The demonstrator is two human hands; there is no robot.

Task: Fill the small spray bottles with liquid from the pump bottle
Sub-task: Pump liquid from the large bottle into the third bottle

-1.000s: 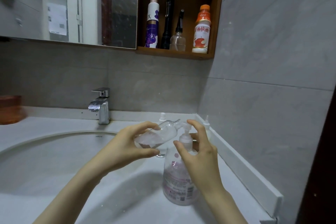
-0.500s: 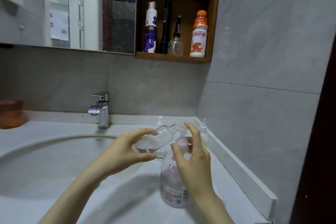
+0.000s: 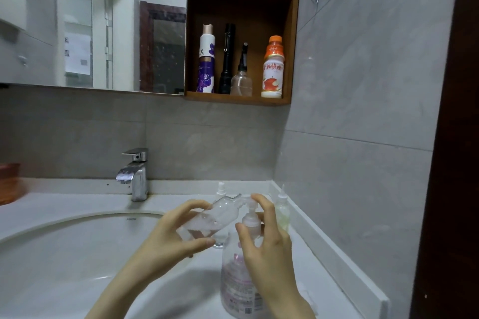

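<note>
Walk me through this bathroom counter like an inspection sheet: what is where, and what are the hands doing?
Surface: white counter around a sink basin.
Job's things: small clear bottle, tilted, neck at the spout of the pump bottle, which stands upright. A white-topped spray bottle and a yellowish bottle stand behind, near the wall.
Clutter: brown bowl at the far left.
Hands: left hand grips the small clear bottle; right hand holds the pump top, index finger on it.
Cables: nothing seen.
Surroundings: faucet, mirror, wooden shelf with purple can, black flashlight, dark-nozzled bottle, orange-capped drink.
</note>
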